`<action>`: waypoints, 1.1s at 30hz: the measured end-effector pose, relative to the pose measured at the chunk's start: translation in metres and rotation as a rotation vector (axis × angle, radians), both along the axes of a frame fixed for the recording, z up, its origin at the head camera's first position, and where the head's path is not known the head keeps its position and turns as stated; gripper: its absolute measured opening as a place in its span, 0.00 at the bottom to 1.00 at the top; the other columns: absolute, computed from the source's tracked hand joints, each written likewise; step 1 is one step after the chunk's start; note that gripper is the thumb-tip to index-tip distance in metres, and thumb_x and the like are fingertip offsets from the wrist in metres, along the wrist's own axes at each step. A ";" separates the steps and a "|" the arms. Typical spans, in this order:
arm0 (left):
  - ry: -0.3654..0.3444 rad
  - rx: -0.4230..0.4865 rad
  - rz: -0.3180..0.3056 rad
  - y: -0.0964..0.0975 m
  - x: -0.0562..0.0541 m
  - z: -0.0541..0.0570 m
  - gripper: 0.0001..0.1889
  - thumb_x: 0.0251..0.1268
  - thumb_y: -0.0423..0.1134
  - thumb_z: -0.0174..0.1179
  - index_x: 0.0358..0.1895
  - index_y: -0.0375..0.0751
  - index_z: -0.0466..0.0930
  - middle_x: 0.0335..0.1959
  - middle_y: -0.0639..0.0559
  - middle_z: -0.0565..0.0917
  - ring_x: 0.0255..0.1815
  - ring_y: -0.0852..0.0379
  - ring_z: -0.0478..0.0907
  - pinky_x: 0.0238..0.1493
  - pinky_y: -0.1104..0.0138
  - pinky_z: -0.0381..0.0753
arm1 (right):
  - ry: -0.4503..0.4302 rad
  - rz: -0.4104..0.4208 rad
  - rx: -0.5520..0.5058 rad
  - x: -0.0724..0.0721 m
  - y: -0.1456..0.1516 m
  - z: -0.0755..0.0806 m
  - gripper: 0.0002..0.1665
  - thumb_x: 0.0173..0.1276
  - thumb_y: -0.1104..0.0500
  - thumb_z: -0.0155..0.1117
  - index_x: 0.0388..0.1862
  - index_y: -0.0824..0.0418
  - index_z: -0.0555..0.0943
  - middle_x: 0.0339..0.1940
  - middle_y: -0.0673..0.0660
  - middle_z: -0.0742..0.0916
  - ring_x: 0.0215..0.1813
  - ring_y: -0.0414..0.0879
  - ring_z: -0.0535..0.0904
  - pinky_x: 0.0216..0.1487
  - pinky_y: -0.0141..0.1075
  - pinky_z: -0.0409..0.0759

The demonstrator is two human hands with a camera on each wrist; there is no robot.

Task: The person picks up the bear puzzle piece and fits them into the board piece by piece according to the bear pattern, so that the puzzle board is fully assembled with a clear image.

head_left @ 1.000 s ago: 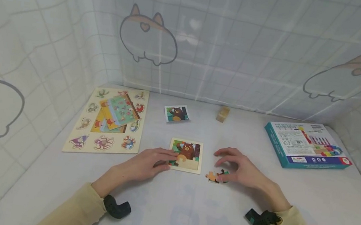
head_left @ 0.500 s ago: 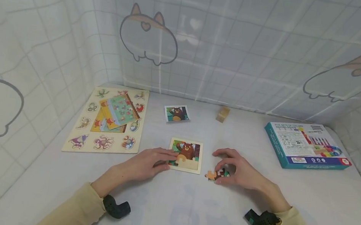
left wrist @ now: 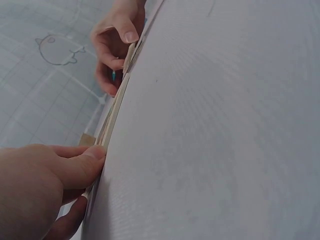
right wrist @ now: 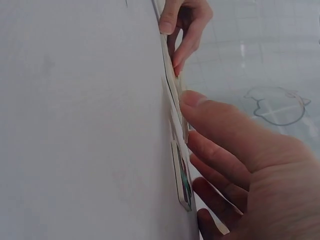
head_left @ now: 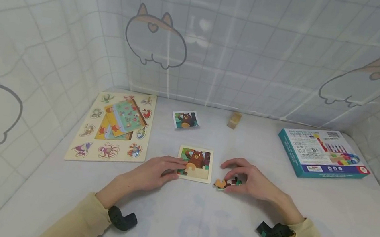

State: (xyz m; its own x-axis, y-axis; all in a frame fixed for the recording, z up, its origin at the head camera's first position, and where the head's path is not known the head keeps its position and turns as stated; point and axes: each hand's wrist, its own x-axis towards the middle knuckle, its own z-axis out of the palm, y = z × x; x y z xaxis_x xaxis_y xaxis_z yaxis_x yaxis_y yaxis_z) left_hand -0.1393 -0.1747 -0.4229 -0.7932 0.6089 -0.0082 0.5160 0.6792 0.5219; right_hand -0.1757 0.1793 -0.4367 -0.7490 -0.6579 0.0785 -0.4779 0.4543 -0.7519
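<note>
My left hand (head_left: 157, 172) rests on the left side of a small wooden jigsaw puzzle tray (head_left: 204, 180). Its fingers lie fairly straight over the bear picture and the thumb touches the near edge. Inside the tray, the lower right part shows bare wood. Just right of it, my right hand (head_left: 254, 182) pinches an orange and brown puzzle piece (head_left: 219, 184) between thumb and index finger. That held piece (right wrist: 184, 125) stands edge-on in the right wrist view, slightly above the table. Another puzzle piece (right wrist: 180, 175) with green on it lies beneath the fingers, partly hidden.
A bear picture card (head_left: 185, 120) and a small yellowish block (head_left: 234, 120) lie behind the tray. At the left is a sea-animal board (head_left: 71, 155) with picture cards (head_left: 126, 115) on it. A boxed set (head_left: 321, 153) lies at the right.
My right hand has closed thumb and index finger on the puzzle piece, raised it a little and shifted slightly left toward the tray. The left hand has stayed put.
</note>
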 end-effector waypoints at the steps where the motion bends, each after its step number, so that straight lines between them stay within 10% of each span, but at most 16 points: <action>1: 0.001 0.001 0.000 0.000 0.000 0.000 0.21 0.74 0.45 0.58 0.67 0.50 0.77 0.70 0.57 0.75 0.75 0.53 0.66 0.74 0.55 0.67 | -0.001 0.003 -0.005 0.000 -0.001 0.000 0.12 0.54 0.45 0.80 0.36 0.40 0.87 0.61 0.45 0.80 0.67 0.45 0.69 0.69 0.41 0.70; 33: -0.012 -0.001 0.014 0.000 0.000 0.000 0.21 0.74 0.45 0.58 0.68 0.51 0.76 0.71 0.59 0.74 0.75 0.53 0.66 0.75 0.55 0.66 | 0.069 -0.044 -0.038 0.003 -0.009 0.004 0.11 0.57 0.54 0.79 0.38 0.46 0.88 0.56 0.47 0.82 0.62 0.45 0.74 0.62 0.36 0.74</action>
